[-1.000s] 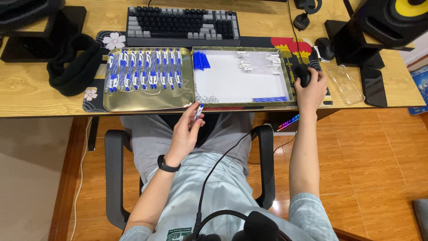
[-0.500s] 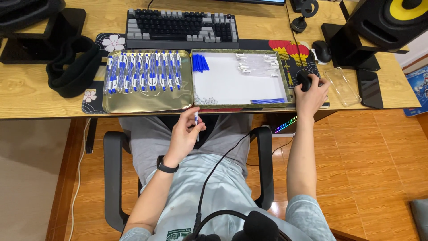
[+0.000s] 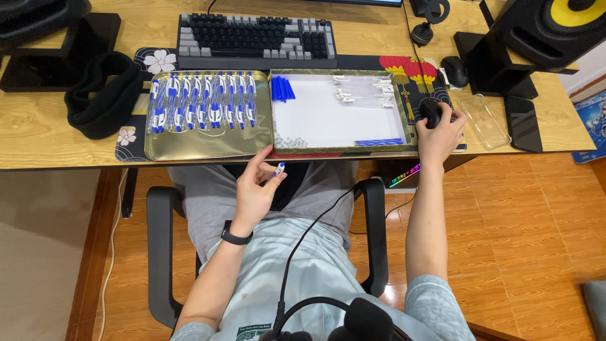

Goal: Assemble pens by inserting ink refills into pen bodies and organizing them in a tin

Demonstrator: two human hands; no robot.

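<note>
— Comparing this moment with a second ago, what is different?

— Very little on the tabletop (image 3: 38, 136). The left hand (image 3: 255, 189) has stayed below the near edge, over the lap, and the small blue-and-white pen piece (image 3: 278, 168) is a little higher between the fingertips than before. The right hand (image 3: 439, 129) has not left the small black object (image 3: 432, 113) at the right end of the desk mat.

— What does that say about the work?

— My judgement: one piece is in hand and not yet set down. The gold tray (image 3: 208, 145) on the left already carries a full row of assembled blue-and-white pens (image 3: 202, 104); the white-lined tray (image 3: 334, 120) to its right has loose parts: blue caps (image 3: 282, 88) at the far left corner, clear barrels (image 3: 363, 91) at the far right, thin blue refills (image 3: 379, 142) along the near edge.

— How do the hands sit?

— In the head view, the left forearm comes up from the lap, a black watch on the wrist, palm turned toward the body. Thumb and forefinger are pinched together on the pen piece, the other fingers loosely curled. The right arm runs straight out to the tabletop's near right edge; that hand is cupped over the black object, fingers closed around it, just beside the white-lined tray.

— Anything else nearby?

— A keyboard (image 3: 255, 38) lies far beyond the trays and a black headband (image 3: 101, 95) to the left.
</note>
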